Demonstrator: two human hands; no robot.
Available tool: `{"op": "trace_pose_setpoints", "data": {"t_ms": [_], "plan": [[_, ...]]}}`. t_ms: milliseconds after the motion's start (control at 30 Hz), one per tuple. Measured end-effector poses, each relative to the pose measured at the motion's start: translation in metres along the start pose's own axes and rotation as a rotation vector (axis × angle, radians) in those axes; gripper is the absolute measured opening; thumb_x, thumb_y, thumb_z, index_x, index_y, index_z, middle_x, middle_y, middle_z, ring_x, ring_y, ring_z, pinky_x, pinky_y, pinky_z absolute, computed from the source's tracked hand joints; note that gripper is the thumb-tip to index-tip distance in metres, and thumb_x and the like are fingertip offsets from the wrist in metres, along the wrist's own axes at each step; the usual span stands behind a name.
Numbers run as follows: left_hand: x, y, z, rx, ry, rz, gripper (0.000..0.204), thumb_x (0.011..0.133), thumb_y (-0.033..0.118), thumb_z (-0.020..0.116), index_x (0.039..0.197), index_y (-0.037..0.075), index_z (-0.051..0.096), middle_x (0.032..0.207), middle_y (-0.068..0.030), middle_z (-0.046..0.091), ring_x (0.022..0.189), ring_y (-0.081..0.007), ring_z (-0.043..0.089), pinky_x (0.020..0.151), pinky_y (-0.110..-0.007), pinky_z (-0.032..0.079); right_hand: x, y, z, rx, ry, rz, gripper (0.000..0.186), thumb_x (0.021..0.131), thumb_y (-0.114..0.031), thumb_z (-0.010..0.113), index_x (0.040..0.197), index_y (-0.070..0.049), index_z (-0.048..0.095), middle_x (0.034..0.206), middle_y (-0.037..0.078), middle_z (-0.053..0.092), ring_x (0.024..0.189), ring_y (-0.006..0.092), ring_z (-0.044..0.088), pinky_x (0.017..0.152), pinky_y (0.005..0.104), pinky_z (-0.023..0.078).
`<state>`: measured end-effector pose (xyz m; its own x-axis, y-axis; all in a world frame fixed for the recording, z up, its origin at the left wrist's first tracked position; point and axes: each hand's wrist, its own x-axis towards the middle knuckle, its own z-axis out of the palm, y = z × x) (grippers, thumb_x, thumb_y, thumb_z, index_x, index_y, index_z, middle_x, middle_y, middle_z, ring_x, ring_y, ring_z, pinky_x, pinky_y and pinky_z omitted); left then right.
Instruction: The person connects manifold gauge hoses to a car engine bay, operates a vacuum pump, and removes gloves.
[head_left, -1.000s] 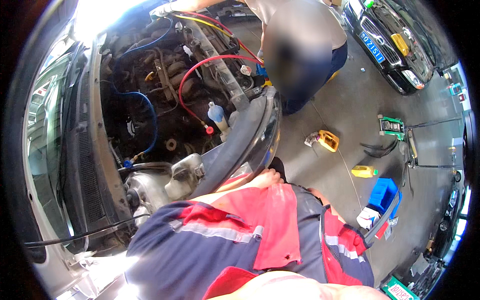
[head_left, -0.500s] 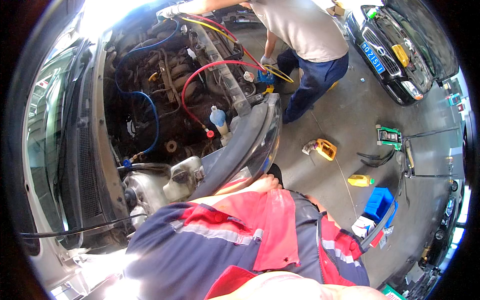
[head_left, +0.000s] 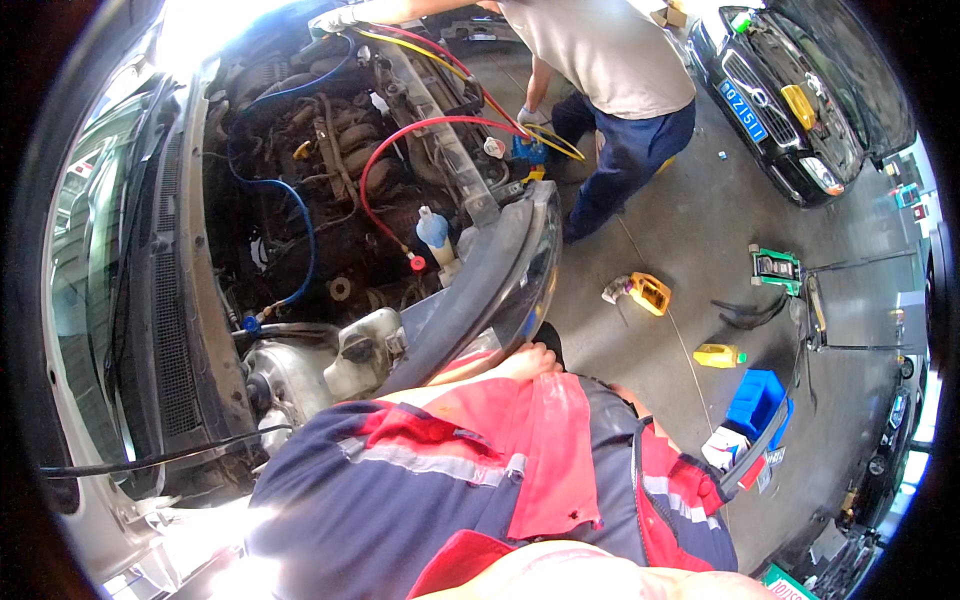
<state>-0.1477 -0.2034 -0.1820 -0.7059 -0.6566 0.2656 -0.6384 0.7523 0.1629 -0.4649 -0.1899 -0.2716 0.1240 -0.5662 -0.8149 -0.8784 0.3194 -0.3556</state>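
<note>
My left hand rests low beside the car's front corner, by the headlamp, its fingers curled and close together; whatever lies under them is hidden. My right hand is hidden behind my clothing, with only some skin of that arm showing. Just left of my left hand are a translucent reservoir and silver metal parts in the open engine bay. Red and blue hoses run across the bay, with couplers at their ends. A blue-topped bottle stands among the parts.
A co-worker bends at the car's front, gloved hands by the hoses and a blue device. A black car stands beyond. On the floor lie yellow containers, a green floor jack and a blue bin.
The co-worker's body has shifted a little, and a gloved hand and loop of yellow hose at the blue device now show. My left hand stays in place.
</note>
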Motion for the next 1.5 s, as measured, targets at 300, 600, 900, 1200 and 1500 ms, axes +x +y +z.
{"op": "trace_pose_setpoints", "data": {"t_ms": [300,600,900,1200,1500], "plan": [[0.002,-0.004,-0.015,-0.176,-0.066,-0.007,0.013,0.073,0.025,0.044,0.067,0.015,0.050,0.064,-0.0016,0.049,0.058,-0.0168,0.050,0.046,-0.030,0.042,0.009,0.012,0.007,-0.016,-0.029,-0.036,0.042,0.071,-0.037,0.052,0.096,-0.005,0.057,0.095,0.018,0.057,0.090,0.0288,0.054,0.075,0.0360,0.042],[0.001,0.001,-0.007,-0.108,-0.091,-0.011,0.011,0.072,0.024,0.045,0.068,0.014,0.048,0.065,-0.0020,0.047,0.061,-0.0179,0.051,0.048,-0.031,0.043,0.022,0.030,0.010,0.004,-0.036,-0.132,0.042,0.071,-0.038,0.052,0.096,-0.005,0.057,0.095,0.017,0.057,0.090,0.0286,0.055,0.075,0.0359,0.042],[0.000,0.002,-0.006,-0.075,-0.087,0.021,0.014,0.072,0.025,0.044,0.064,0.014,0.048,0.062,-0.0020,0.047,0.054,-0.0156,0.050,0.043,-0.029,0.043,0.002,0.016,0.004,-0.036,-0.041,-0.059,0.039,0.072,-0.037,0.050,0.099,-0.010,0.057,0.097,0.014,0.057,0.091,0.0274,0.055,0.076,0.0342,0.042],[-0.002,-0.002,-0.009,-0.090,-0.061,-0.014,0.016,0.072,0.027,0.043,0.065,0.014,0.048,0.062,-0.0035,0.047,0.055,-0.0176,0.052,0.045,-0.031,0.044,-0.005,-0.010,-0.007,-0.105,-0.064,-0.120,0.037,0.074,-0.034,0.047,0.097,-0.007,0.057,0.097,0.015,0.057,0.093,0.0305,0.053,0.077,0.0356,0.042],[0.004,0.000,-0.015,-0.165,-0.075,-0.046,0.008,0.070,0.025,0.045,0.066,0.018,0.047,0.065,-0.0003,0.047,0.061,-0.0168,0.052,0.049,-0.032,0.043,0.010,0.021,0.005,0.044,-0.043,-0.193,0.038,0.073,-0.034,0.049,0.094,-0.004,0.058,0.094,0.016,0.058,0.090,0.0288,0.055,0.074,0.0342,0.042]]}}
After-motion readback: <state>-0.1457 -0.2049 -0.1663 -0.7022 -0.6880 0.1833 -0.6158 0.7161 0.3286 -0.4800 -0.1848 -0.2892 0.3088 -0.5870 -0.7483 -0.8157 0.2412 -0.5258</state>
